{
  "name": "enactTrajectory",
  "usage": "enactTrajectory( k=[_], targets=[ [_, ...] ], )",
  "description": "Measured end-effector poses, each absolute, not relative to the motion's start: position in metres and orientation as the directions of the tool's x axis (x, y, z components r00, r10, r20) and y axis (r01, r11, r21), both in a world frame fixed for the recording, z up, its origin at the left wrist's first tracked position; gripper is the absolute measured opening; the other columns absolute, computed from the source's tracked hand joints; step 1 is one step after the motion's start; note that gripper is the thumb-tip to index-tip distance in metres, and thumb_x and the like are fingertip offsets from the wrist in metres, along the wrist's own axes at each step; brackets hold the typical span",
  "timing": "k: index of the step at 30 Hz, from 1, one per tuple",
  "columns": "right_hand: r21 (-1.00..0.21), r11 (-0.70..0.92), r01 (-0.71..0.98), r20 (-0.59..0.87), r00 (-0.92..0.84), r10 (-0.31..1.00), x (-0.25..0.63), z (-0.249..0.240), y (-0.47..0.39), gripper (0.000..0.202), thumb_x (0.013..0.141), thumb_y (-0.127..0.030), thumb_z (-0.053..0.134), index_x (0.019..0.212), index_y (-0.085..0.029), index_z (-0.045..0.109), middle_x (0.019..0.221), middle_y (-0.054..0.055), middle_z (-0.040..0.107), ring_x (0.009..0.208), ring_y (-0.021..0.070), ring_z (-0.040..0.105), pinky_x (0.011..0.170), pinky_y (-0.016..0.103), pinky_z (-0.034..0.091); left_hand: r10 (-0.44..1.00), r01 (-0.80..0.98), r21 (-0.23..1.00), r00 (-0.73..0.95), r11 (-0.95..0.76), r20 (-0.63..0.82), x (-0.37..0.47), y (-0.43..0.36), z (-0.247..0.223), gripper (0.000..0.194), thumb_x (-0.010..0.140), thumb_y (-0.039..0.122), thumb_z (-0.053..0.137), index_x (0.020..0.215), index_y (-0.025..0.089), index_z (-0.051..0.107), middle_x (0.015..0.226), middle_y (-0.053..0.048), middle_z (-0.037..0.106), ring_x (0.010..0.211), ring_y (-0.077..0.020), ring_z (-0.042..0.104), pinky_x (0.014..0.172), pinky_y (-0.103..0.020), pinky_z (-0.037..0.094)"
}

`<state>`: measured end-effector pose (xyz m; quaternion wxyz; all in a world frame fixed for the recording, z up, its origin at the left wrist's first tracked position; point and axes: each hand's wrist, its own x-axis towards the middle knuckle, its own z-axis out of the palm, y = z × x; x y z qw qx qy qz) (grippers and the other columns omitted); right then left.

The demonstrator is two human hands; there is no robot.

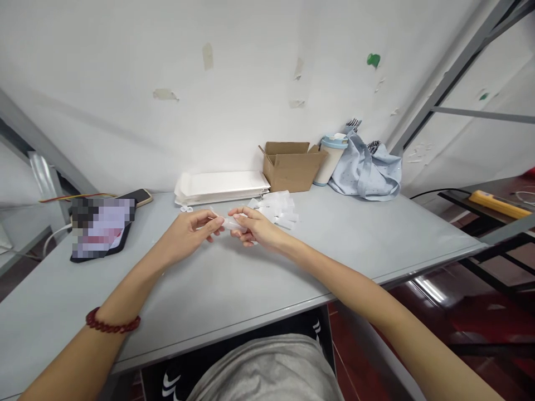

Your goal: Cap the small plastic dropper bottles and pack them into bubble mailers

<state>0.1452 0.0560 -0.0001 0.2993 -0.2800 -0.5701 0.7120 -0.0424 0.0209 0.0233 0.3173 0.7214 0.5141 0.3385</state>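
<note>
Over the middle of the grey table, my left hand point(199, 231) and my right hand point(251, 225) meet at a small translucent white piece point(233, 223). The right fingers are wrapped round its body. Thumb and fingertips of the left pinch its left end, where a thin clear part shows. Just behind the right hand lies a pile of similar translucent white pieces point(281, 207). Two small white round parts point(186, 209) rest on the table behind my left hand.
A stack of flat white boxes point(225, 185), an open cardboard box point(295, 167), a lidded cup point(331, 159) and a light blue cloth bag point(368, 170) stand along the wall. On the left lie a tablet point(104, 228) and a phone point(140, 196).
</note>
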Motion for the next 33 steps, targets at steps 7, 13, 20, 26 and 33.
enactTrajectory(
  k=[7,13,20,26,33],
  targets=[
    [-0.995,-0.071,-0.074,-0.009,-0.628,0.779,0.143,0.0,0.051,0.019,0.094,-0.04,0.042,0.101,-0.023,0.04,0.064,-0.004,0.047,0.052,0.0104,0.04,0.048,0.022,0.032,0.975,0.585,0.779,0.148,-0.223,0.168,-0.039,0.019,0.024,0.041,0.084,0.05,0.051,0.057,0.019,0.057,0.056,0.002,0.058,0.053,-0.0124,0.056,0.057,-0.023,0.048],
    [-0.921,0.369,0.128,0.272,-0.466,0.842,0.14,-0.007,0.05,0.02,0.083,-0.034,0.062,0.084,-0.019,0.049,0.067,-0.004,0.047,0.061,0.0108,0.043,0.057,0.023,0.033,0.979,0.588,0.784,0.081,-0.197,0.186,-0.037,0.019,0.023,0.043,0.081,0.054,0.053,0.058,0.018,0.059,0.054,0.001,0.059,0.051,-0.0128,0.055,0.054,-0.023,0.047],
    [-0.888,-0.452,-0.086,-0.269,-0.699,0.662,0.146,0.01,0.049,0.031,0.095,-0.038,0.041,0.078,-0.014,0.051,0.054,-0.011,0.018,0.043,0.0059,0.013,0.038,0.019,0.016,0.922,0.608,0.698,0.18,-0.379,0.344,-0.035,0.014,0.023,0.028,0.08,0.046,0.056,0.08,0.019,0.067,0.064,0.0,0.064,0.062,-0.0149,0.058,0.061,-0.024,0.047],
    [-0.998,0.059,-0.013,0.057,-0.543,0.838,0.143,0.003,0.047,0.032,0.09,-0.043,0.05,0.071,-0.018,0.048,0.054,-0.008,0.03,0.045,0.0072,0.03,0.044,0.021,0.028,0.957,0.545,0.787,0.169,-0.289,0.234,-0.039,0.017,0.023,0.033,0.081,0.05,0.057,0.084,0.019,0.068,0.079,-0.003,0.07,0.065,-0.0174,0.064,0.069,-0.03,0.053],
    [-0.66,0.703,0.265,0.517,-0.519,0.681,0.142,-0.01,0.048,0.012,0.092,-0.028,0.047,0.092,-0.018,0.053,0.083,0.004,0.056,0.074,0.0151,0.05,0.072,0.028,0.038,0.962,0.446,0.877,0.265,-0.179,0.062,-0.043,0.021,0.022,0.042,0.082,0.055,0.054,0.069,0.017,0.064,0.07,-0.004,0.064,0.063,-0.0171,0.061,0.063,-0.031,0.055]
  ],
)
